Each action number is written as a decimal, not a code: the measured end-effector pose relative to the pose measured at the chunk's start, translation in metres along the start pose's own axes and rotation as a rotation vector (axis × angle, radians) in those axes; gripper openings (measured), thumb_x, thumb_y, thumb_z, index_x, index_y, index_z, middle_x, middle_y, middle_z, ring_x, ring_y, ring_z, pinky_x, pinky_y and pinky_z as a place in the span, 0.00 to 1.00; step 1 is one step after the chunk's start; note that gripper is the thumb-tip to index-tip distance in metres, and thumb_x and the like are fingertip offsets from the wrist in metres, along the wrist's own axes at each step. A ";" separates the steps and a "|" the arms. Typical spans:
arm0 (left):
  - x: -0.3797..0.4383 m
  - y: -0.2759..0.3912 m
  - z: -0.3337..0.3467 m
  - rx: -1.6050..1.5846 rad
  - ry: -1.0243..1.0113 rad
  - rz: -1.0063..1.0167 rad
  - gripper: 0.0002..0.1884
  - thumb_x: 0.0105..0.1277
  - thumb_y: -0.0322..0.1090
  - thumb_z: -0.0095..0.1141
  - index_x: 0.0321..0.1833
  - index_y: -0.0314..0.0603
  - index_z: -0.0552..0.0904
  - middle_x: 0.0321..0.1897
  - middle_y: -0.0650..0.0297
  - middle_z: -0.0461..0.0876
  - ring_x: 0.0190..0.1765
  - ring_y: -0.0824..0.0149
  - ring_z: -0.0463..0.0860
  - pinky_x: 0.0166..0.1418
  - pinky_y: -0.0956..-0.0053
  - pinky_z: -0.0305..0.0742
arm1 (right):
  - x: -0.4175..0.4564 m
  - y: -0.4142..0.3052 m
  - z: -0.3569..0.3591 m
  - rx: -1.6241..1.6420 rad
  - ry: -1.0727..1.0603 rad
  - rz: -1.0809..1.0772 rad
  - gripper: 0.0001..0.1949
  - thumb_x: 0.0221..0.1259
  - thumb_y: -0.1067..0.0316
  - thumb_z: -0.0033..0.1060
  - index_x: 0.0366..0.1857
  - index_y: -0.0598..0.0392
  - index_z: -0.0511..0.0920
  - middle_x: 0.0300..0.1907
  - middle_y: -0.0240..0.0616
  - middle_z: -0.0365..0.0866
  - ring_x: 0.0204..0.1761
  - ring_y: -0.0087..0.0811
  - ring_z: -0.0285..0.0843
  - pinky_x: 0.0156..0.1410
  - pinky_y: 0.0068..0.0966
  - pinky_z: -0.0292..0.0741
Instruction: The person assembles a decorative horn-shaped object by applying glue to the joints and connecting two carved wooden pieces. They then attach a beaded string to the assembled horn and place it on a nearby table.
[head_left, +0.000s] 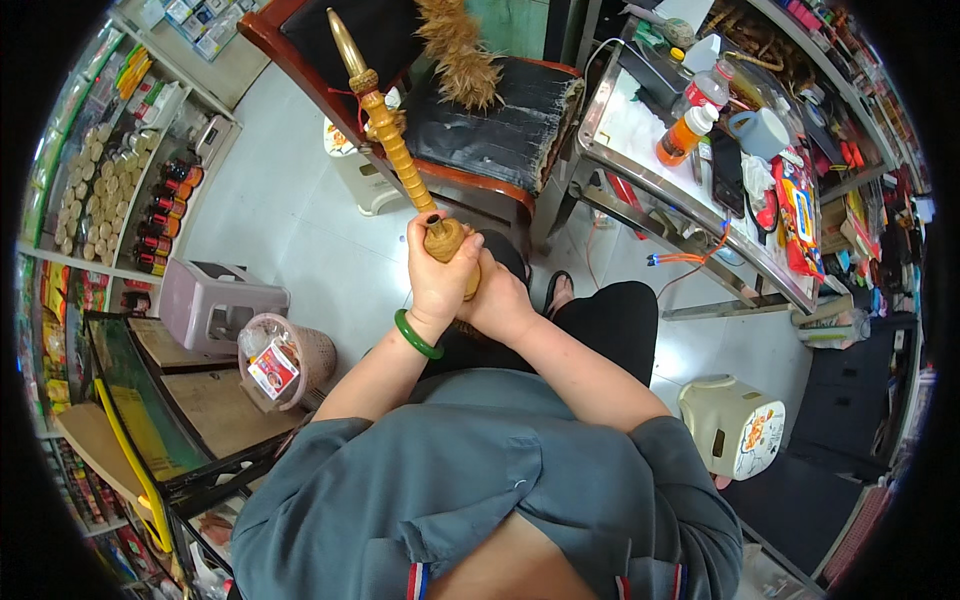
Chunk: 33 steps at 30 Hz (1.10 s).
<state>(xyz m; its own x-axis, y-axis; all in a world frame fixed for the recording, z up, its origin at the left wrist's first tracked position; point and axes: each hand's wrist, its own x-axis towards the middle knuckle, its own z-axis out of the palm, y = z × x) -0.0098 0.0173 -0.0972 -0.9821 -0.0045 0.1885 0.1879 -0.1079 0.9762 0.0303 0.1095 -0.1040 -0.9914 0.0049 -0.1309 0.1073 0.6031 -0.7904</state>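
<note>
A long jointed tobacco pipe (406, 166), apparently bamboo, slants up and away from my lap. Its far end has a pointed brass-coloured tip, with a carved knob and red cord below it. At the near end, a rounded bowl (444, 238) with a dark opening shows between my thumbs. My left hand (442, 274), with a green bangle at the wrist, is closed around this end. My right hand (499, 289) grips it from the other side, against the left. The fingers' undersides are hidden.
Beyond my hands stands a wooden chair with a cracked black seat (480, 135) and a feather duster (461, 56). A metal-edged table (637, 169) with bottles and a mug (759, 133) is at right. A wastebasket (319, 360) and stool (195, 307) stand left, another stool (724, 420) right.
</note>
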 end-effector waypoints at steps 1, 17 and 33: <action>-0.002 0.000 0.000 -0.028 -0.027 -0.024 0.24 0.54 0.22 0.60 0.52 0.38 0.64 0.36 0.62 0.76 0.41 0.72 0.77 0.48 0.77 0.74 | 0.000 0.002 0.001 0.015 0.013 -0.037 0.31 0.41 0.51 0.67 0.49 0.57 0.67 0.40 0.52 0.79 0.43 0.48 0.79 0.48 0.40 0.76; 0.029 0.014 0.001 0.039 -0.113 -0.048 0.12 0.60 0.29 0.58 0.45 0.37 0.73 0.33 0.61 0.77 0.32 0.70 0.78 0.39 0.77 0.75 | 0.004 0.001 -0.008 0.070 -0.004 -0.062 0.33 0.38 0.55 0.72 0.46 0.62 0.66 0.36 0.54 0.79 0.42 0.53 0.78 0.47 0.40 0.75; -0.013 -0.039 0.003 0.091 -0.295 0.042 0.32 0.71 0.59 0.26 0.61 0.34 0.63 0.50 0.53 0.75 0.55 0.61 0.74 0.63 0.67 0.65 | 0.013 0.021 -0.018 0.261 -0.062 0.070 0.33 0.40 0.54 0.71 0.52 0.57 0.68 0.44 0.49 0.79 0.49 0.46 0.78 0.53 0.32 0.73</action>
<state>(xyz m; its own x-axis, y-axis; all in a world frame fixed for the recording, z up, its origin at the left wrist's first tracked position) -0.0047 0.0248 -0.1375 -0.9288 0.2835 0.2386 0.2418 -0.0240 0.9700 0.0184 0.1363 -0.1114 -0.9752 -0.0140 -0.2207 0.1992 0.3774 -0.9044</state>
